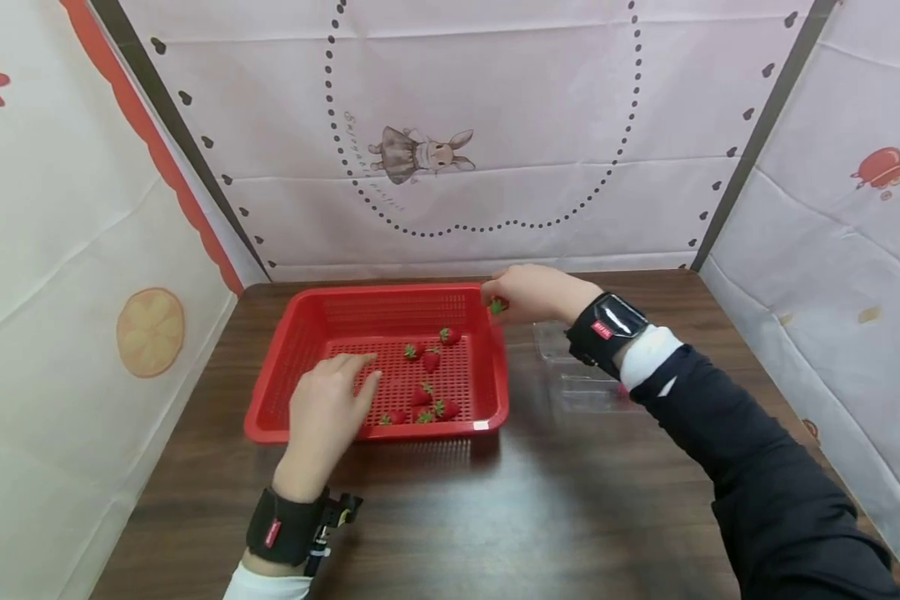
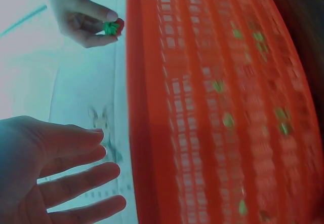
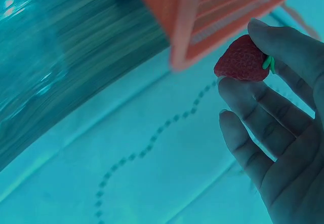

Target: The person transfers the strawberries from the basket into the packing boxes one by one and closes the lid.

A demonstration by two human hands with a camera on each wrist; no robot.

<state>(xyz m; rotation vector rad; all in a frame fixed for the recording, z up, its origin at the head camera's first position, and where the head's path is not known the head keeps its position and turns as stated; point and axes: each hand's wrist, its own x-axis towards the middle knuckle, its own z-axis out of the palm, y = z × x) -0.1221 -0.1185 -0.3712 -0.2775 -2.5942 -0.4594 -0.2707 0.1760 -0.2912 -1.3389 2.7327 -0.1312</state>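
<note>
Pinching a strawberry (image 1: 497,306) between thumb and fingertips, the right hand (image 1: 528,293) hangs at the red basket's (image 1: 495,392) far right corner, right of frame centre, lifted enough, I judge, to pass its rim. The left hand (image 1: 328,410), fingers spread and holding nothing, rests over the basket floor beside loose strawberries (image 1: 429,379). Bare table (image 1: 540,500) lies open right, around a clear tray (image 1: 581,385).

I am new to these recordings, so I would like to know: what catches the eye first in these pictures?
First the red basket in the middle of the dark wooden table, with several small strawberries lying on its floor. The right hand pinches one strawberry at the basket's far right corner, while the left hand reaches in over the near rim with straight fingers. A clear plastic tray lies right of the basket.
</note>
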